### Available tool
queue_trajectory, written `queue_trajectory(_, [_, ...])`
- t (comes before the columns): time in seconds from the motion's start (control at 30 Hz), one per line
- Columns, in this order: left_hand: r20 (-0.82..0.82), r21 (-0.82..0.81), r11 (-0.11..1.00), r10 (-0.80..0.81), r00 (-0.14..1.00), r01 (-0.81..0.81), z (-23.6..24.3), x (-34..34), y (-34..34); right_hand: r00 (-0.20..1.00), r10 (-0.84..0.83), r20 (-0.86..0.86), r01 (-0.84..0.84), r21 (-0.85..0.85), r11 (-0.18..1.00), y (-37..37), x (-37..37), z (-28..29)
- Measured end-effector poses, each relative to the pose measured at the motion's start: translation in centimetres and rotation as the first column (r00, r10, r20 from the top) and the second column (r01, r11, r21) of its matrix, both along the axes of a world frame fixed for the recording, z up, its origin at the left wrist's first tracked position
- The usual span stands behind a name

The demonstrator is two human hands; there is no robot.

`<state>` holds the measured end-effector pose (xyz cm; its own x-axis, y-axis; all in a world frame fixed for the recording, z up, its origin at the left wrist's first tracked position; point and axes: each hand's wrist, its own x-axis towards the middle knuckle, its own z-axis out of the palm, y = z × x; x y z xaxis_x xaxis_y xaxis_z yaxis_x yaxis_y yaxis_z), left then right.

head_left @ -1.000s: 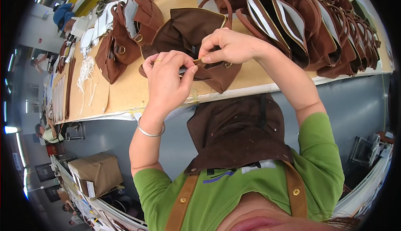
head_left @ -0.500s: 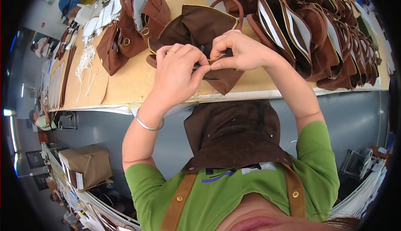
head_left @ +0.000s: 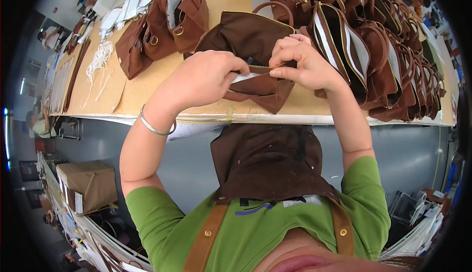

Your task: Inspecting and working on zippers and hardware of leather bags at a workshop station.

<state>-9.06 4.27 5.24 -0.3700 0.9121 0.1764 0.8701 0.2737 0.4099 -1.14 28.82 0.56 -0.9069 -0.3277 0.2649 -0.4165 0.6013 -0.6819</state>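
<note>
A brown handbag [head_left: 260,32] with a gold zipper round its mouth lies open on the table in front of me, its dark lining showing. My left hand [head_left: 210,75] pinches the near zipper edge, fingertips curled over it. A little to the right, my right hand [head_left: 302,61] grips the same gold zipper [head_left: 263,68] between thumb and fingers. The zipper stretch between the hands is drawn straight. Below it a strip of white shows beside the brown outer side of the bag. Part of the left side is covered by my left hand.
Finished-looking brown handbags [head_left: 344,50] crowd the right of the table [head_left: 162,95], and more brown bags [head_left: 162,31] stand at the left. White strings [head_left: 101,58] lie farther left, near white pieces [head_left: 130,6]. The table's front edge runs just before me. A wrapped box [head_left: 93,186] is at lower left.
My hands have moved apart along the zipper, the left leftward and the right rightward. More zipper and a white strip now show between them. The view has shifted slightly.
</note>
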Motion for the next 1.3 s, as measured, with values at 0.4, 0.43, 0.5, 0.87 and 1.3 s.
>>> queue_trajectory(0.4, [-0.248, -0.209, 0.975, -0.126, 0.961, 0.074, 0.5, -0.5, 1.7, 0.993, -0.119, 0.011, 0.119, -0.055, 0.991, 0.1, 0.4, -1.3])
queue_trajectory(0.43, [-0.144, -0.177, 0.983, -0.079, 0.986, 0.053, 0.4, 0.0, 2.1, 0.996, -0.093, 0.013, 0.093, -0.044, 0.995, 0.4, 0.3, -1.3])
queue_trajectory(0.5, [-0.089, -0.034, 0.998, -0.053, 0.995, 0.051, -0.2, 0.3, 2.7, 0.996, -0.091, 0.025, 0.092, -0.045, 0.995, 0.4, 0.2, -1.3])
queue_trajectory(0.87, [-0.181, 0.122, 0.992, -0.015, 0.983, 0.037, -1.7, 0.8, 3.9, 0.992, -0.119, 0.036, 0.12, -0.033, 0.992, 0.1, 0.3, -1.2])
queue_trajectory(1.3, [0.04, 0.019, 0.999, 0.035, 0.999, -0.036, -1.1, 0.5, 3.7, 0.993, -0.117, -0.022, 0.117, 0.005, 0.993, -0.3, 0.4, -1.0])
